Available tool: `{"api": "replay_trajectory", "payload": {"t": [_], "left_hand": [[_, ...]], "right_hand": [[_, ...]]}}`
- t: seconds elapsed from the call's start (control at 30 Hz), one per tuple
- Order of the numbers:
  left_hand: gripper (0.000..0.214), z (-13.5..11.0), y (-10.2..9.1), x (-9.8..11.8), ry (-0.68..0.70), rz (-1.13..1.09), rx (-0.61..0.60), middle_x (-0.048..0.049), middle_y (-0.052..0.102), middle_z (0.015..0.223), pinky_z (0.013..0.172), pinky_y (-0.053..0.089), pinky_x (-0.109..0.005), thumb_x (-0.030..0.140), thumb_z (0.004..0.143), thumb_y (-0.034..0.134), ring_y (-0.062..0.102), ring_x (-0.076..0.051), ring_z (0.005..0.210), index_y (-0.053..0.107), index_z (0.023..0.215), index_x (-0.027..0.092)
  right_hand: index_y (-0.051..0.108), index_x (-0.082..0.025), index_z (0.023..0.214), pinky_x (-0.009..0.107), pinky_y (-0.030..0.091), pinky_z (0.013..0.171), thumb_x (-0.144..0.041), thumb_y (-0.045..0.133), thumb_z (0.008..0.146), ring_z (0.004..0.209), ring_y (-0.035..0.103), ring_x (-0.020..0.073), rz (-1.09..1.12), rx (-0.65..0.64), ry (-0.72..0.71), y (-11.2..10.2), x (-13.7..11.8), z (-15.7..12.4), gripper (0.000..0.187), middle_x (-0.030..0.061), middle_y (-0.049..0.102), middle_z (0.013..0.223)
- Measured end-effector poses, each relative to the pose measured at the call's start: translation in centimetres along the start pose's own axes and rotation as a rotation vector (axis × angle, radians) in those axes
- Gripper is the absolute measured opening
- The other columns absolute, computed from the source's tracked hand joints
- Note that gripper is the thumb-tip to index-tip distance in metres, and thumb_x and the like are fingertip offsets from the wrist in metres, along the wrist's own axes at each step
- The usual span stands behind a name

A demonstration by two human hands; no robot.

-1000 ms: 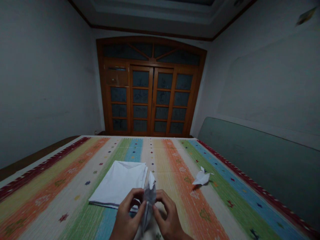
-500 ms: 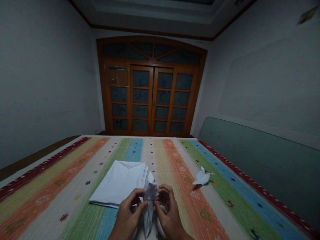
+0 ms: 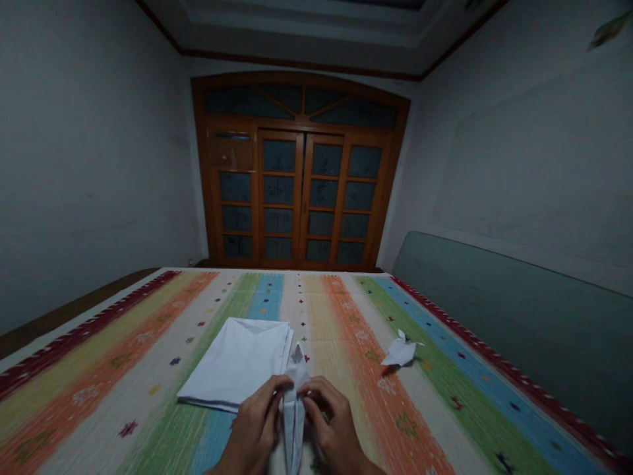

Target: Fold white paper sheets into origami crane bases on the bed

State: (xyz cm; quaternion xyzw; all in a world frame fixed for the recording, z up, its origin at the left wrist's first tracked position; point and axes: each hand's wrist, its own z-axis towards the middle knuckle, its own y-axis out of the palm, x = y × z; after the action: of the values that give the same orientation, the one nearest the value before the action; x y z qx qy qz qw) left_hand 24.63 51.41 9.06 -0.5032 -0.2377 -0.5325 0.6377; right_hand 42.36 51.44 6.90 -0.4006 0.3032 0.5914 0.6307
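Striped tablecloth [image 3: 153, 359], paper stack [image 3: 237, 363] on it. Left hand [image 3: 257, 417] and right hand [image 3: 335, 419] narrowed, pinching folded paper [image 3: 289, 425] from both sides, just beside the stack. Looks light, thin, likely to crease or tear; best gripped gently at its layered side edges.

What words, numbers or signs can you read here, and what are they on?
None that can be read.
No writing shows on the folded paper, the white papers or the paper figure.
The tablecloth has stripes and little shapes, no letters.
Marks on the glass panes and the small thing at top right are too dim or blurred.
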Motion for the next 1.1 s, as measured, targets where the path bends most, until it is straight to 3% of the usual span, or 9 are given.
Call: {"api": "replay_trajectory", "payload": {"t": [0.13, 0.27, 0.33, 0.5, 0.8, 1.1], "left_hand": [[0.023, 0.1, 0.1, 0.3, -0.005, 0.053, 0.01, -0.0034, 0.068, 0.08, 0.073, 0.049, -0.032, 0.038, 0.099, 0.048, 0.066, -0.023, 0.075, 0.064, 0.093, 0.023], [0.026, 0.2, 0.5, -0.1, -0.135, 0.021, -0.019, 0.0065, 0.051, 0.058, 0.054, 0.037, -0.025, 0.046, 0.093, 0.058, 0.052, -0.017, 0.052, 0.053, 0.083, 0.023], [0.026, 0.4, 0.4, -0.3, -0.152, -0.033, -0.014, 0.0076, 0.048, 0.059, 0.052, 0.033, -0.024, 0.044, 0.089, 0.062, 0.047, -0.015, 0.052, 0.051, 0.079, 0.023], [0.018, 1.1, -0.1, -0.3, -0.113, -0.188, 0.014, 0.0016, 0.06, 0.077, 0.056, 0.037, -0.024, 0.036, 0.082, 0.068, 0.049, -0.014, 0.058, 0.06, 0.082, 0.02], [0.029, 1.3, -0.2, -1.0, -0.108, -0.447, 0.02, -0.0003, 0.061, 0.083, 0.064, 0.046, -0.025, 0.042, 0.075, 0.08, 0.057, -0.018, 0.073, 0.064, 0.084, 0.02], [0.034, 1.1, -0.2, -1.5, -0.085, -0.412, 0.014, 0.0017, 0.055, 0.081, 0.057, 0.038, -0.022, 0.048, 0.077, 0.079, 0.046, -0.013, 0.063, 0.062, 0.089, 0.021]], "right_hand": [[0.064, -0.018, 0.086, 0.025, 0.044, 0.057, -0.035, 0.057, 0.095, 0.063, 0.057, 0.016, 0.058, -0.017, 0.098, 0.0, 0.7, 0.0, 0.02, 0.0021, 0.059, 0.077], [0.058, -0.019, 0.081, 0.025, 0.04, 0.061, -0.043, 0.064, 0.093, 0.066, 0.05, 0.0154, 0.102, -0.037, 0.065, 0.0, 1.0, -0.1, 0.028, -0.0003, 0.053, 0.074], [0.054, -0.02, 0.078, 0.025, 0.039, 0.062, -0.046, 0.068, 0.09, 0.067, 0.047, 0.0149, 0.154, -0.05, 0.063, 0.2, 1.2, -0.1, 0.032, -0.0016, 0.05, 0.073], [0.054, -0.02, 0.082, 0.027, 0.04, 0.066, -0.051, 0.068, 0.088, 0.072, 0.05, 0.0167, 0.263, -0.062, 0.032, 0.2, 1.7, 0.1, 0.034, -0.0004, 0.051, 0.078], [0.063, -0.02, 0.09, 0.026, 0.041, 0.065, -0.051, 0.073, 0.086, 0.074, 0.053, 0.0173, 0.304, -0.068, 0.068, -0.2, 2.0, 0.2, 0.034, 0.0017, 0.057, 0.082], [0.064, -0.02, 0.088, 0.026, 0.044, 0.065, -0.052, 0.075, 0.084, 0.073, 0.053, 0.0176, 0.309, -0.07, 0.058, -0.3, 2.1, 0.3, 0.034, 0.0011, 0.057, 0.078]]}}
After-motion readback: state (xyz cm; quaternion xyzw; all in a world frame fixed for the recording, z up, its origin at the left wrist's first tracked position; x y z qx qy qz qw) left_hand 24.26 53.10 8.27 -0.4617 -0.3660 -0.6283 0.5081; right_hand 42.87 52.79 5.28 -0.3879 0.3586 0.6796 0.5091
